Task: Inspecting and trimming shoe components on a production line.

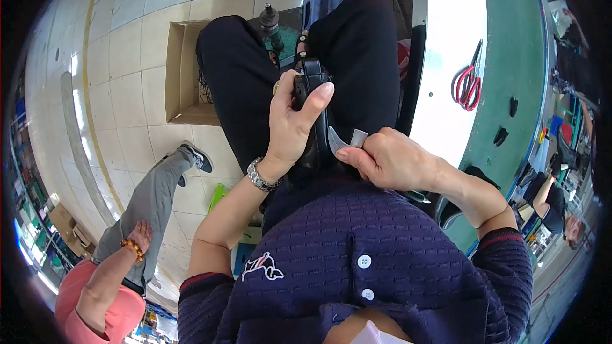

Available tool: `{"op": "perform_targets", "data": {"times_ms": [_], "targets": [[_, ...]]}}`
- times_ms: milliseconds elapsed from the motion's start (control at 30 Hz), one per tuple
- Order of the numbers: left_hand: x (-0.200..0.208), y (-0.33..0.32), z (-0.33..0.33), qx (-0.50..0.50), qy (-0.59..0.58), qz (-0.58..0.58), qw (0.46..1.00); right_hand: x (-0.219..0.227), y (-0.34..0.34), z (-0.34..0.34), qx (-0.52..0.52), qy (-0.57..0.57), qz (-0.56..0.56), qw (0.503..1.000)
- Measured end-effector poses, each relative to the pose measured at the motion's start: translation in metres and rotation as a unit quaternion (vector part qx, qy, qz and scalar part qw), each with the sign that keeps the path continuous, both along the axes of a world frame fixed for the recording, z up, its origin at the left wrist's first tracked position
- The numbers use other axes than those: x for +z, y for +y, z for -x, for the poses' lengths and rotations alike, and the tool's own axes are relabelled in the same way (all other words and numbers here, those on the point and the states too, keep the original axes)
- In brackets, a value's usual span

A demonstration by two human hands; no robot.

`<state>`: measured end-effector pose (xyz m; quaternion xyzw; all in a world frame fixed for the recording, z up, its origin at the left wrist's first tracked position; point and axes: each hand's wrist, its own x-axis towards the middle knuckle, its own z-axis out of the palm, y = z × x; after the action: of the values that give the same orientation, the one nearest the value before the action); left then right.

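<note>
A black leather shoe [312, 153] lies lengthwise between my thighs, partly covered by my hands. My left hand [287, 121] is wrapped round its far part, with the thumb resting along the top. Beside the shoe's right side, a curved, pale grey piece like a shoehorn [336, 143] sticks out. My right hand [398, 158] pinches this piece between thumb and bent fingers, its tip close to the shoe's edge. Whether the tip is inside the shoe I cannot tell.
On the green tabletop [510, 44] at my right lie red-handled scissors [469, 86] and small black pieces [502, 136]. An open cardboard box [175, 83] stands on the floor left of my legs. A metal post [270, 22] rises beyond my knees. Another person [108, 280] is at the left.
</note>
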<state>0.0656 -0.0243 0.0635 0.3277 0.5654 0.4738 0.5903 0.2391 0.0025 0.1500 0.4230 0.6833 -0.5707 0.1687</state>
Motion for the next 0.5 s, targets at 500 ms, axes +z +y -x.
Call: {"op": "perform_targets", "data": {"times_ms": [500], "targets": [[0.007,0.021,0.004,-0.102,-0.025,0.002,0.994,0.007,0.005,-0.030,-0.174,-0.059,-0.044,0.982]]}}
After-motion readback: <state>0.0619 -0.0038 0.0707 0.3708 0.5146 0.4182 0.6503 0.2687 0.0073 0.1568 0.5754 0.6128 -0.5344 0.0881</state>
